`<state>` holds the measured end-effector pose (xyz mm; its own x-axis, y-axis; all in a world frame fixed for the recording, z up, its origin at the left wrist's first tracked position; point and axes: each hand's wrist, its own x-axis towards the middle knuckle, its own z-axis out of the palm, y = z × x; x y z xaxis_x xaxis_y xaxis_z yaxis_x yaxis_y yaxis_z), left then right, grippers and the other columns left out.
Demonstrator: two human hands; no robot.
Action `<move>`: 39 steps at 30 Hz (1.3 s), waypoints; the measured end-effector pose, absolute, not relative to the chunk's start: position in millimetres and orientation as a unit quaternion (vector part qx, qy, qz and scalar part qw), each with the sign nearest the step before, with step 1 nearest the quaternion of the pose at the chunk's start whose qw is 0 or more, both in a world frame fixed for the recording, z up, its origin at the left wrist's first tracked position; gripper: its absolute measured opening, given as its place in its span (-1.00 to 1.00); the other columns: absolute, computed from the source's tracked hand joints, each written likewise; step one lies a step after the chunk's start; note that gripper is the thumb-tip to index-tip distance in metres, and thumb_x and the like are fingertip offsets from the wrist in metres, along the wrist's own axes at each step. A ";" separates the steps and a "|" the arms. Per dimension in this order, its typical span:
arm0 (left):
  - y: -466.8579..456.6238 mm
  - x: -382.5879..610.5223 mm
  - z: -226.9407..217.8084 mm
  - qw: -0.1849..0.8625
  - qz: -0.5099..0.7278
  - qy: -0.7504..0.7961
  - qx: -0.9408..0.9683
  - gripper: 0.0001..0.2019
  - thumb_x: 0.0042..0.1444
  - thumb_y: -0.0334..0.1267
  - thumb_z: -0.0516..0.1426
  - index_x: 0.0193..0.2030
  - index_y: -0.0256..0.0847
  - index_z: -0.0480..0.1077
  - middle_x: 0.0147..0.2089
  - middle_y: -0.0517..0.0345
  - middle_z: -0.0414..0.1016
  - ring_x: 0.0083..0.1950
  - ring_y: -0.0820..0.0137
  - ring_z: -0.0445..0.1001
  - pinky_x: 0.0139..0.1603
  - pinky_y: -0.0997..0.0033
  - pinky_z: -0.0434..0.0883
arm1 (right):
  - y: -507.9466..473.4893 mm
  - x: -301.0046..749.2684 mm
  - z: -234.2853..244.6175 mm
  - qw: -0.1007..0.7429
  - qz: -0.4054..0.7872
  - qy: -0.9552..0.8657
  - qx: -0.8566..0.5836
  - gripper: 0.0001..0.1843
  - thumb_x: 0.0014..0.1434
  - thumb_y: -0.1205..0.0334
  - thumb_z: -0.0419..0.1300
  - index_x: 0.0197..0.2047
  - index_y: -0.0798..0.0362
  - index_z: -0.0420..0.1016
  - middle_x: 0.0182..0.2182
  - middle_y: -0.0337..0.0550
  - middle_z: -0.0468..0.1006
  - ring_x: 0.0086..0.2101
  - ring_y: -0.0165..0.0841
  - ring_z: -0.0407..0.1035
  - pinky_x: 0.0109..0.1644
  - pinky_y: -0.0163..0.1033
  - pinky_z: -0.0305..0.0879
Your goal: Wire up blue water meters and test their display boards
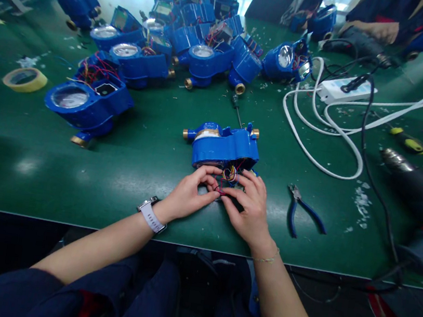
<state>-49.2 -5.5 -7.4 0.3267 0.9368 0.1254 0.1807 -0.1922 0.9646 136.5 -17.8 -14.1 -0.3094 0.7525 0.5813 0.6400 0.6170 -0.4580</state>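
A blue water meter with brass pipe ends lies on its side in front of me, its open housing facing my hands. Thin coloured wires spill out of it toward me. My left hand is closed at the left of these wires, thumb and fingertips pinching a thin red wire. From the right, my right hand curls around the same bundle, its thumb and index finger pressed on the red wires near my left thumb. The fingers partly hide the wire ends and a small part below them.
Diagonal pliers lie right of my hand. Several more blue meters crowd the back, one at left beside a tape roll. A power strip, screwdriver and heat gun with cables occupy the right. A co-worker's hand is behind.
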 end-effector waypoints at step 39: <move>-7.8 -47.9 -7.1 0.322 0.376 0.433 0.754 -0.61 0.17 -0.43 0.10 0.14 -0.20 0.26 -0.21 0.11 0.44 -0.31 0.44 0.40 -0.23 0.40 0.41 | -17.6 134.5 -13.4 0.442 0.140 -0.759 -0.456 -0.89 0.29 0.34 0.11 -0.21 -0.02 0.44 -0.06 -0.11 0.54 0.13 -0.16 0.26 0.25 0.18 0.09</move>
<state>-47.9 -7.8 -7.1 0.3429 0.8939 0.2887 0.4101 -0.4190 0.8101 134.5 -17.6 -13.4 -0.1931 0.8168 0.5437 0.5683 0.5448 -0.6166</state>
